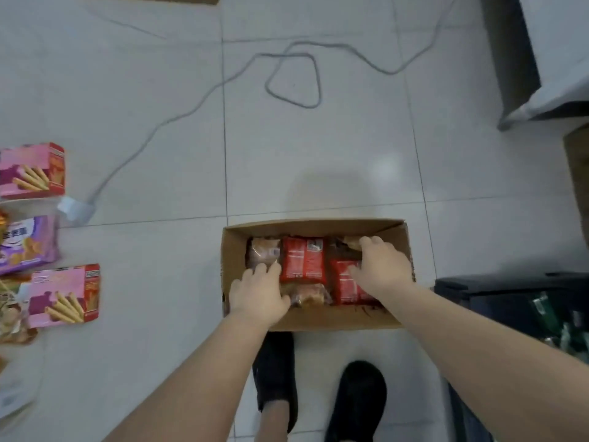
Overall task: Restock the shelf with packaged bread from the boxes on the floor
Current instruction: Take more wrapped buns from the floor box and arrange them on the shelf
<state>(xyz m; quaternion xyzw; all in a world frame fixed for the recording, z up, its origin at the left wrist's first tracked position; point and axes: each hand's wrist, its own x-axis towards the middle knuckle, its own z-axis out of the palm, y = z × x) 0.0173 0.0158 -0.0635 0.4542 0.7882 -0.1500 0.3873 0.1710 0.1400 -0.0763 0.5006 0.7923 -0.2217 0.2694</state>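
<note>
Down in the open cardboard box (236,250) on the floor lie the bread packs. A red pack (303,258) sits in the middle, a clear pack of brown bread (262,252) lies to its left, and another red pack (345,290) lies to its right. One more clear pack (307,295) shows near the front wall of the box.

The left hand (258,293) is inside the box on the left side. Its fingers bend down onto the clear pack of brown bread, but a firm grip cannot be told. The right hand (381,266) is inside on the right side. It lies flat with spread fingers on top of the packs there, touching them, not closed around one.

Two black shoes (357,400) stand on the white tile floor (143,106), just behind the box. A grey cable (293,78) curls over the floor farther away and runs to a white plug (75,208). At the left edge lie pink snack boxes (65,296) and a purple snack bag (28,242). A dark crate (516,301) sits to the right.
</note>
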